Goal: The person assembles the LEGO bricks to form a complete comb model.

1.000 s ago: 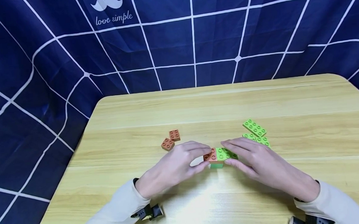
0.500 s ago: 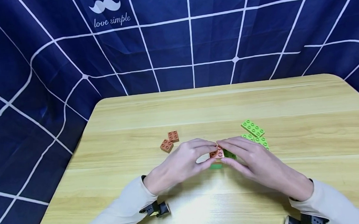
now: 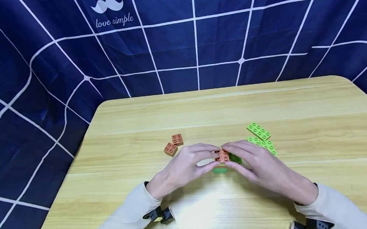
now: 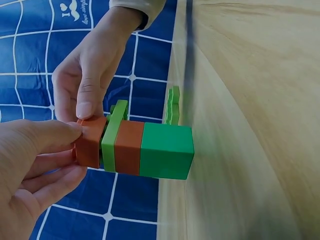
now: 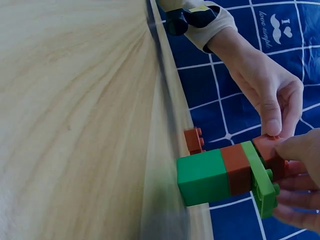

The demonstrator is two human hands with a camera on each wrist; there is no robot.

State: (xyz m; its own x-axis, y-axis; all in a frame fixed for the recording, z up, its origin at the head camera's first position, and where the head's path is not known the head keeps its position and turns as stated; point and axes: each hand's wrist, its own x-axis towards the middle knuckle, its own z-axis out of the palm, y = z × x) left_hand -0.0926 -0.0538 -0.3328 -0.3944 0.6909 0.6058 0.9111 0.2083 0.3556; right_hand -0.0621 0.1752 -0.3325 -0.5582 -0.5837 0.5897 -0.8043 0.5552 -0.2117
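A small stack stands upright on the table. At its base is a green block (image 4: 167, 151), above it a reddish-brown toy brick (image 4: 129, 147), then a light green plate (image 5: 260, 177) that juts out to the right. The top brick (image 3: 223, 155), also reddish-brown with studs, sits over the plate's left part; a narrow dark gap shows between them in the left wrist view. My left hand (image 3: 181, 165) pinches this top brick between thumb and fingers from the left. From the right, my right hand (image 3: 262, 162) holds it too, thumb at the near side and fingertips at the far side.
Two loose reddish-brown bricks (image 3: 170, 149) lie beyond my left hand. Several light green plates (image 3: 258, 131) lie beyond my right hand, partly hidden by it. A dark blue gridded curtain (image 3: 172, 41) hangs behind the wooden table (image 3: 139, 117).
My left hand has moved right with the top brick, from beside the visible light green studs to over them. My right hand has shifted slightly left onto the brick. Loose pieces stay put.
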